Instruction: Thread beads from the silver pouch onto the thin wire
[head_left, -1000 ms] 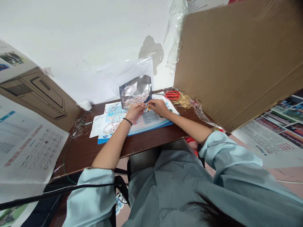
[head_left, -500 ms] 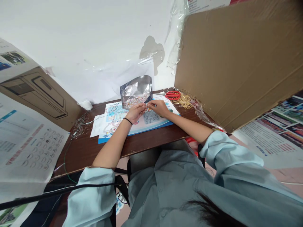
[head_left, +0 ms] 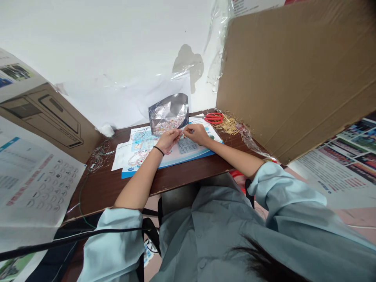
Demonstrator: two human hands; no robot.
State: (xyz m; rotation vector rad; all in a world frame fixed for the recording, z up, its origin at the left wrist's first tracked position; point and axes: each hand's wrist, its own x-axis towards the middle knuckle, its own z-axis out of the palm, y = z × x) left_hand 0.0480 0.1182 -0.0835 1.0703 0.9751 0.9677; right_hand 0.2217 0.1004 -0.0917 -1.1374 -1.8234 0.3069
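My left hand (head_left: 168,141) and my right hand (head_left: 196,134) meet above a printed blue-edged sheet (head_left: 173,156), pinching a small thin item (head_left: 182,135) between their fingertips. The item is too small to identify. Just behind my left hand, a crumpled silver foil bag (head_left: 169,113) lies open, with many tiny multicoloured beads (head_left: 166,127) at its mouth. A black band circles my left wrist. Beyond my right hand are red-handled scissors (head_left: 214,118) and a loose heap of thin gold pins (head_left: 228,125).
The items lie on a dark wooden table (head_left: 188,174). A tangle of thin wire with beads (head_left: 100,155) sits at its left. A cardboard sheet (head_left: 282,78) rises on the right, and a printed carton (head_left: 47,121) stands on the left. A black cord (head_left: 73,239) crosses near my left sleeve.
My hands stay together over the sheet, and their fingers shift only slightly around the small item.
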